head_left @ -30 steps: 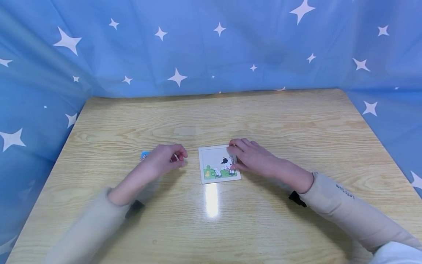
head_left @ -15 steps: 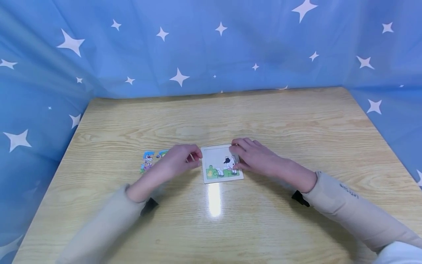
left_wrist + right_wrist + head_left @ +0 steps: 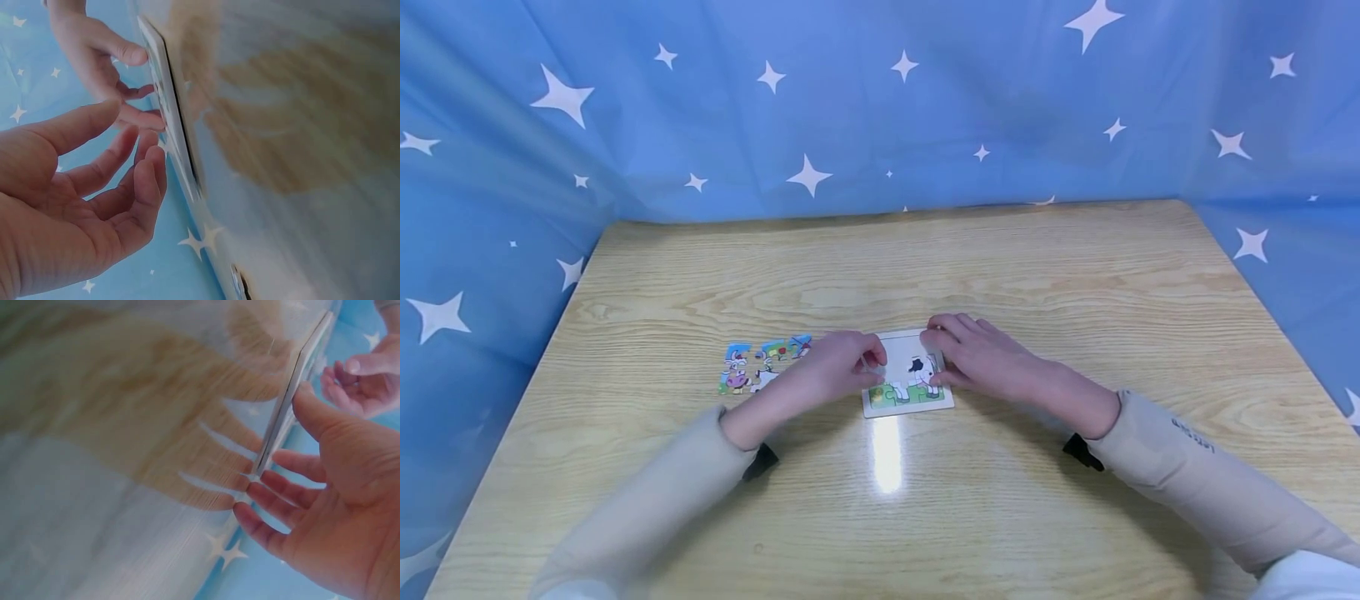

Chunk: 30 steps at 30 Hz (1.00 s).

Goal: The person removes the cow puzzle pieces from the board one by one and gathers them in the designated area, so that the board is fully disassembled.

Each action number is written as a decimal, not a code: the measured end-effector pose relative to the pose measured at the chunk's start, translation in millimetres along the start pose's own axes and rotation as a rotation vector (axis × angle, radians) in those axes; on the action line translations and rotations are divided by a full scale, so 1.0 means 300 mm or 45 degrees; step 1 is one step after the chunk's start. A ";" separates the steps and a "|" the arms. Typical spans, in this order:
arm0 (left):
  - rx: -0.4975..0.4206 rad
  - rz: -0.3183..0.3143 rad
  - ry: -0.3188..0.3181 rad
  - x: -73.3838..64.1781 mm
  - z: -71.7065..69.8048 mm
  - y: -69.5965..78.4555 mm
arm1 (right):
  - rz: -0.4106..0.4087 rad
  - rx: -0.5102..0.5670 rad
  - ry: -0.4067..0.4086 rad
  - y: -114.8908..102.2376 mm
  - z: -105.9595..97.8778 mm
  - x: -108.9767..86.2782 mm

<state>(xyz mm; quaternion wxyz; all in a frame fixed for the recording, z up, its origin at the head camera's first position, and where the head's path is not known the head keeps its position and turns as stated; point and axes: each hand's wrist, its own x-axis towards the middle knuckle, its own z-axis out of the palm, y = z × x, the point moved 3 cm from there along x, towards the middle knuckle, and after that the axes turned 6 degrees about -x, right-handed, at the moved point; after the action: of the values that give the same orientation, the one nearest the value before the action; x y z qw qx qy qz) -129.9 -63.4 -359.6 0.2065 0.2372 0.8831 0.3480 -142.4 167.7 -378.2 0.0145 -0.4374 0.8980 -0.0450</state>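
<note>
A small jigsaw board with a pale rim lies near the middle of the table. Green and white cow pieces fill its lower and right part; the upper left shows bare backing. My right hand rests at the board's right side, thumb and fingertips touching its rim. Over the board's left side hovers my left hand, its fingers loosely bent. In the left wrist view nothing shows between that thumb and fingers. Part of the board's left edge is hidden behind the left hand.
Several loose jigsaw pieces with a cow's face, blue sky and other colours lie left of the board, partly covered by the left hand and forearm. A blue star-printed curtain encloses the back and sides of the wooden table.
My left hand has moved right from beside the loose pieces to over the board's left part, uncovering more pieces. The right hand stays at the board's right side.
</note>
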 end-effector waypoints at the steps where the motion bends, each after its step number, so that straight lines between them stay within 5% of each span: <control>1: 0.011 -0.004 -0.004 0.004 0.003 0.002 | 0.004 -0.001 -0.002 0.001 0.001 0.001; 9: 0.095 -0.025 -0.017 0.029 0.014 0.023 | 0.028 -0.013 -0.018 0.006 0.007 0.003; 20: 0.160 -0.068 -0.073 0.078 0.042 0.030 | 0.012 -0.033 0.015 0.134 0.190 0.000; 30: 0.136 -0.062 -0.128 0.105 0.045 0.039 | -0.003 -0.024 0.036 0.103 0.155 -0.004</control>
<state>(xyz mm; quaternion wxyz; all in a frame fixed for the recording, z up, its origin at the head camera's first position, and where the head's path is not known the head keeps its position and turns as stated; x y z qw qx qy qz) -144.7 -31.2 -366.6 0.2461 0.2435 0.8945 0.2829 -163.0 184.5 -427.4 -0.0021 -0.4379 0.8980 -0.0428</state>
